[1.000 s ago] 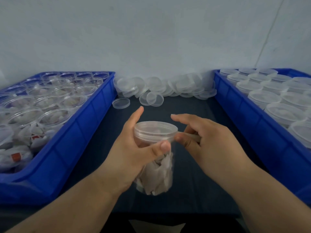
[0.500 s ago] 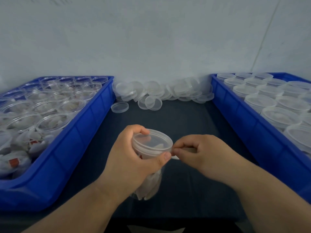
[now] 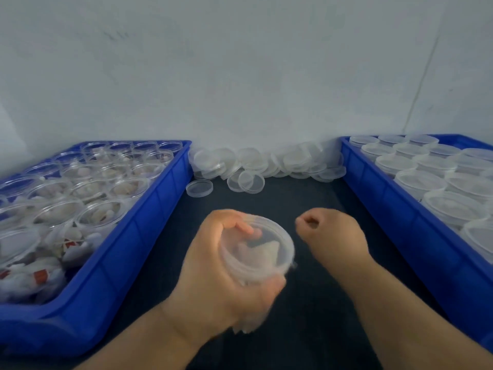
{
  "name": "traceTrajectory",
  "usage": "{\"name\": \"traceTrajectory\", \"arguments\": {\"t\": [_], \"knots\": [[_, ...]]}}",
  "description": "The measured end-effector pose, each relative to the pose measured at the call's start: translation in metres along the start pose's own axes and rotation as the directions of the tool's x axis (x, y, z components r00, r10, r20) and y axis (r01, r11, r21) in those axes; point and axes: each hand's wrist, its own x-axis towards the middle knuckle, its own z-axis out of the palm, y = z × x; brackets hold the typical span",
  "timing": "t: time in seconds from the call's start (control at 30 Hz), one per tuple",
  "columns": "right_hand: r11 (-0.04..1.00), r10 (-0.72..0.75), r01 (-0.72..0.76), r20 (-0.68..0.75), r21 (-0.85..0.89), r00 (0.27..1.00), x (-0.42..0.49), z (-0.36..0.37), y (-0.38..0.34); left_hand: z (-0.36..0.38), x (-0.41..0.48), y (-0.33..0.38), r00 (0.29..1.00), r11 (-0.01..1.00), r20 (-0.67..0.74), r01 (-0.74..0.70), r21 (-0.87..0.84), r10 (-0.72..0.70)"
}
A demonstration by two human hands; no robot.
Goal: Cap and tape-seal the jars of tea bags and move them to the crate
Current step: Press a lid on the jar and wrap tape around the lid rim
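My left hand [image 3: 213, 279] grips a clear capped jar [image 3: 262, 245] of white tea bags above the dark table, tilted so its lid faces me. The jar is blurred by motion. A small tag, perhaps a tape end, shows at the rim's right side. My right hand [image 3: 332, 233] hovers just right of the jar, apart from it, fingers curled into a loose fist with nothing visible in them. The blue crate on the right [image 3: 386, 209] holds several capped jars [image 3: 418, 182].
A blue crate on the left [image 3: 149, 209] holds several uncapped jars [image 3: 98, 217] of tea bags and loose bags. A heap of clear lids [image 3: 266, 164] lies against the back wall. The dark table surface [image 3: 306, 196] runs between the crates.
My right hand has let go at the jar's rim and pulled away to the right, curling shut. My left hand has tilted the jar toward me and lowered it slightly.
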Motion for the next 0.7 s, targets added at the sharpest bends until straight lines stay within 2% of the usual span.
{"name": "traceTrajectory", "arguments": {"t": [0.03, 0.07, 0.1, 0.17, 0.27, 0.33, 0.43, 0.53, 0.6, 0.63, 0.67, 0.7], "knots": [[0.996, 0.090, -0.090, -0.037, 0.002, 0.995, 0.011, -0.004, 0.008, 0.002, -0.003, 0.003, 0.998, 0.998, 0.030, -0.057, -0.007, 0.057], [0.993, 0.121, -0.121, -0.054, 0.013, 0.991, 0.019, -0.007, 0.017, 0.003, -0.004, 0.005, 0.995, 0.996, 0.038, -0.093, -0.016, 0.094], [0.996, 0.087, -0.087, -0.038, -0.008, 0.996, 0.021, -0.006, 0.025, 0.002, -0.005, 0.003, 0.997, 0.997, 0.025, -0.072, -0.040, 0.073], [0.985, -0.056, 0.071, 0.097, -0.158, 0.994, 0.019, 0.002, 0.029, -0.004, 0.003, -0.002, 1.000, 0.987, -0.010, 0.027, -0.157, -0.029], [0.829, -0.261, 0.393, 0.347, -0.397, 0.901, 0.007, 0.032, 0.035, -0.013, 0.011, -0.009, 0.990, 0.964, -0.040, 0.121, -0.235, -0.134], [0.758, -0.264, 0.472, 0.450, -0.451, 0.853, 0.002, 0.040, 0.037, -0.013, 0.013, -0.008, 0.983, 0.957, -0.043, 0.165, -0.237, -0.180], [0.719, -0.299, 0.557, 0.539, -0.416, 0.788, -0.007, 0.041, 0.036, -0.010, 0.013, -0.012, 0.971, 0.954, -0.057, 0.217, -0.207, -0.234], [0.721, -0.336, 0.582, 0.545, -0.376, 0.768, -0.013, 0.034, 0.028, -0.011, 0.015, -0.014, 0.958, 0.947, -0.093, 0.251, -0.200, -0.273], [0.721, -0.355, 0.570, 0.496, -0.394, 0.792, -0.017, 0.028, 0.023, -0.011, 0.017, -0.017, 0.940, 0.932, -0.105, 0.300, -0.204, -0.326], [0.762, -0.360, 0.535, 0.448, -0.365, 0.818, -0.019, 0.023, 0.022, -0.012, 0.019, -0.019, 0.930, 0.922, -0.103, 0.328, -0.205, -0.354], [0.835, -0.367, 0.478, 0.370, -0.273, 0.854, -0.022, 0.016, 0.019, -0.012, 0.021, -0.019, 0.926, 0.916, -0.089, 0.342, -0.211, -0.367], [0.900, -0.386, 0.425, 0.278, -0.093, 0.879, -0.026, 0.008, 0.014, -0.013, 0.023, -0.019, 0.925, 0.908, -0.061, 0.352, -0.225, -0.374]]}}
